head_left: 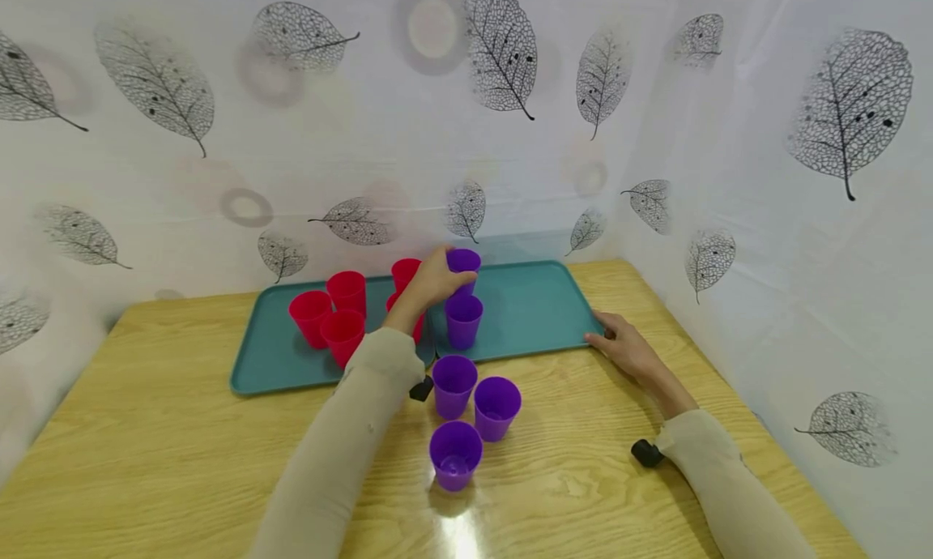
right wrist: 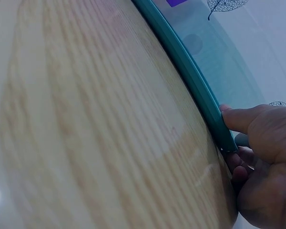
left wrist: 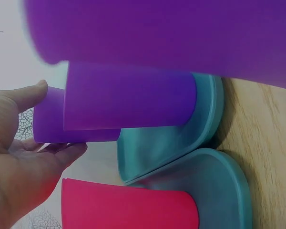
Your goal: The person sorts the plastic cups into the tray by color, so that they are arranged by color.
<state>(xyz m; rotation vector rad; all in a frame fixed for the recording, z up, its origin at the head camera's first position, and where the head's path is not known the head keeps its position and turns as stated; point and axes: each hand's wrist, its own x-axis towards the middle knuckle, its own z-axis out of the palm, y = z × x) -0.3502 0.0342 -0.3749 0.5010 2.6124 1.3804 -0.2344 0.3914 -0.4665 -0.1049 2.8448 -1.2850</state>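
Note:
My left hand [head_left: 433, 281] holds a purple cup [head_left: 464, 258] by its upper part, at the back left of the right-hand teal tray [head_left: 535, 308]. In the left wrist view, the thumb lies on one side of this cup [left wrist: 48, 114] and the fingers on the other. Just in front of it, a second purple cup [head_left: 463, 320] stands upright on the same tray. My right hand [head_left: 625, 345] grips that tray's front right corner. The right wrist view has the thumb over the rim [right wrist: 214, 112] and the other fingers curled below it.
Another teal tray [head_left: 255, 356] adjoins on the left, carrying several red cups [head_left: 342, 332]. On the wooden table [head_left: 146, 429], three purple cups [head_left: 455, 454] stand upright in front of the trays. A leaf-patterned sheet [head_left: 364, 138] hangs behind and along the right side.

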